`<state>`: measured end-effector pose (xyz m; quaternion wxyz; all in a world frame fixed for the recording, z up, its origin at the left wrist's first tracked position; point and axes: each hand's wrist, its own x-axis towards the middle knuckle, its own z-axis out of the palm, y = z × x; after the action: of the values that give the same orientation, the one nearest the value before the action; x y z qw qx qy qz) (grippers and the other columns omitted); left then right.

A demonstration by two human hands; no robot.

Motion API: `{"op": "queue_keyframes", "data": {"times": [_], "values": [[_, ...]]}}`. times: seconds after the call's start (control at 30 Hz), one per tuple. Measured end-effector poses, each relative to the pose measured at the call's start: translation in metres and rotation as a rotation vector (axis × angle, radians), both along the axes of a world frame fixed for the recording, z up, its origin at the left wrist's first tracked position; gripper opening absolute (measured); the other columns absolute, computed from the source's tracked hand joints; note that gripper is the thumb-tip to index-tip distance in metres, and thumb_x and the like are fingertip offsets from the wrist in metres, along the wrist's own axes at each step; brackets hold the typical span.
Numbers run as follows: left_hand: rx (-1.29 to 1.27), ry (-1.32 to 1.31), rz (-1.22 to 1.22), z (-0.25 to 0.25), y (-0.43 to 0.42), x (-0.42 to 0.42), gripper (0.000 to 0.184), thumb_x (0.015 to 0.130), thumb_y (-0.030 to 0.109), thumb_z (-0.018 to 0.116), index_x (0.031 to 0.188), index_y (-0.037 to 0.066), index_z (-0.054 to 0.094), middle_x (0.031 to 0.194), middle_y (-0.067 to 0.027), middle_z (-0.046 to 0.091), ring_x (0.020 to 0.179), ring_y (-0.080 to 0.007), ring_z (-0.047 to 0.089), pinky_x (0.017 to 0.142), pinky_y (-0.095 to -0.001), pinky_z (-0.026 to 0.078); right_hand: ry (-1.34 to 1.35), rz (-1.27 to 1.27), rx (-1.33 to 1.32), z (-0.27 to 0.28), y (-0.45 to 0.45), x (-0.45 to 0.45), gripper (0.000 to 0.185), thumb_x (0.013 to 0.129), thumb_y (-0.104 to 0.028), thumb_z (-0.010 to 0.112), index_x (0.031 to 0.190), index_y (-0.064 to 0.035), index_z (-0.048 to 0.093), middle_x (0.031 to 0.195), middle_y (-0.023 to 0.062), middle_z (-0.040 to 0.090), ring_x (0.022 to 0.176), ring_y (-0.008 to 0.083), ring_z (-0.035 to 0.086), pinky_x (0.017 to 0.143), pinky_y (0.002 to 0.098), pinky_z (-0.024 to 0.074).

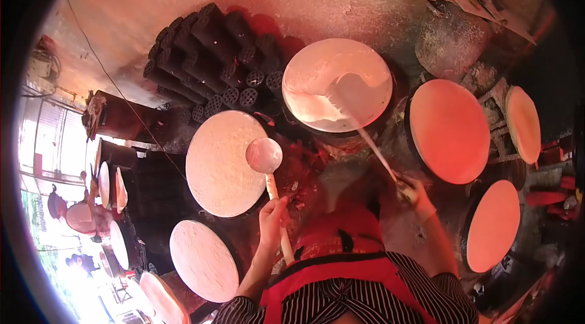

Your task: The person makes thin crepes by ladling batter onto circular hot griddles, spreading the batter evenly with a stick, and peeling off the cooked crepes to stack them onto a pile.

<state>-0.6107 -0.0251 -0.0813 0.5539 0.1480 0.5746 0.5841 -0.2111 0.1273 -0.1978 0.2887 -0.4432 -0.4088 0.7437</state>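
Observation:
My left hand [273, 219] is closed around the wooden handle of a ladle [264, 155], whose round metal bowl hangs over the right edge of a pale-coated round pan [219, 165]. Farther forward, my right hand [413, 191] grips the thin handle of a long-handled flat scraper [356, 93]. Its broad pale head lies over the round pan at the top [304, 62], where a wet, whitish layer shows. Whether the head touches that layer I cannot tell.
Several more round pans surround me, including one at right [450, 132], one at lower right [493, 226] and one at lower left [204, 261]. Stacked dark honeycomb coal briquettes [210, 65] stand by the wall. A rough stone-like block [452, 43] is at upper right.

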Motion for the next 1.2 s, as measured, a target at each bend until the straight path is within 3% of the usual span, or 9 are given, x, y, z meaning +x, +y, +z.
{"op": "queue_keyframes", "data": {"times": [0.07,0.23,0.3,0.37,0.53,0.67,0.9,1.0,1.2], "values": [[-0.017,-0.002,0.048,0.015,-0.023,-0.005,0.027,0.101,0.015,0.059,0.076,0.013,0.05,0.066,0.0064,0.04,0.054,-0.0033,0.034,0.046,-0.0203,0.027,0.341,-0.171,-0.307,0.045,-0.019,-0.087,0.043,0.105,-0.024,0.049,0.148,-0.0162,0.047,0.056,-0.0078,0.032,0.039,0.0065,0.029,0.037,0.0244,0.0251],[-0.082,0.084,0.217,0.022,-0.093,-0.018,0.036,0.1,0.015,0.063,0.067,0.012,0.048,0.061,0.007,0.039,0.05,-0.0032,0.031,0.044,-0.0213,0.024,0.357,-0.099,0.015,0.013,0.043,-0.332,0.029,0.106,-0.028,0.046,0.133,-0.0171,0.052,0.063,-0.0079,0.041,0.045,0.0041,0.038,0.041,0.0234,0.0326],[-0.063,0.092,0.251,0.016,-0.122,-0.023,0.041,0.101,0.018,0.061,0.064,0.013,0.045,0.061,0.0069,0.038,0.049,-0.0028,0.03,0.043,-0.0217,0.023,0.059,-0.191,0.3,-0.05,0.093,-0.423,0.041,0.106,-0.029,0.046,0.144,-0.0152,0.048,0.06,-0.0033,0.045,0.042,0.0093,0.043,0.04,0.0275,0.0371],[-0.084,0.126,0.295,0.021,-0.14,-0.025,0.042,0.103,0.021,0.059,0.064,0.014,0.044,0.06,0.0073,0.038,0.048,-0.0028,0.03,0.044,-0.021,0.024,-0.003,-0.3,0.139,-0.016,0.094,-0.453,0.041,0.105,-0.032,0.046,0.142,-0.0161,0.051,0.059,0.0005,0.05,0.042,0.0115,0.046,0.04,0.0299,0.0405],[-0.077,0.183,0.282,0.018,-0.159,-0.031,0.009,0.101,0.012,0.06,0.093,0.011,0.056,0.065,0.0081,0.041,0.049,-0.0004,0.031,0.044,-0.0193,0.024,0.256,-0.345,-0.105,0.005,0.023,-0.391,0.04,0.107,-0.034,0.043,0.147,-0.0314,0.042,0.058,-0.0049,0.038,0.04,0.0079,0.035,0.036,0.025,0.0322],[-0.007,0.152,0.232,0.032,-0.147,-0.025,0.012,0.103,0.013,0.056,0.112,0.008,0.061,0.071,0.0078,0.042,0.052,-0.0007,0.032,0.044,-0.0183,0.024,0.11,-0.313,-0.051,0.017,-0.008,-0.296,0.042,0.107,-0.034,0.047,0.148,-0.0342,0.042,0.064,-0.0057,0.043,0.045,0.0063,0.038,0.039,0.0237,0.0343],[0.036,0.001,0.102,0.02,-0.137,-0.009,0.044,0.109,0.037,0.039,0.102,0.002,0.064,0.065,0.0046,0.038,0.056,-0.0037,0.035,0.044,-0.0205,0.028,0.236,-0.474,-0.151,0.054,0.029,-0.29,0.034,0.106,-0.037,0.047,0.139,-0.0276,0.046,0.064,-0.0016,0.046,0.044,0.009,0.04,0.038,0.0271,0.0332],[0.082,-0.087,0.119,0.03,-0.12,0.008,0.052,0.109,0.043,0.035,0.1,0.001,0.065,0.064,0.0042,0.037,0.054,-0.0048,0.034,0.045,-0.0211,0.029,0.103,-0.079,-0.068,0.036,0.005,-0.296,0.036,0.107,-0.031,0.046,0.143,-0.0293,0.046,0.062,-0.0027,0.043,0.044,0.0088,0.039,0.04,0.0268,0.0335],[-0.005,0.081,0.04,0.022,-0.095,0.034,0.033,0.108,0.031,0.047,0.104,0.004,0.065,0.063,0.007,0.036,0.052,-0.0018,0.03,0.044,-0.0187,0.024,0.05,-0.179,-0.137,0.021,0.027,-0.155,0.044,0.106,-0.028,0.047,0.149,-0.0264,0.038,0.066,-0.0004,0.05,0.043,0.0089,0.039,0.037,0.0252,0.0313]]}}
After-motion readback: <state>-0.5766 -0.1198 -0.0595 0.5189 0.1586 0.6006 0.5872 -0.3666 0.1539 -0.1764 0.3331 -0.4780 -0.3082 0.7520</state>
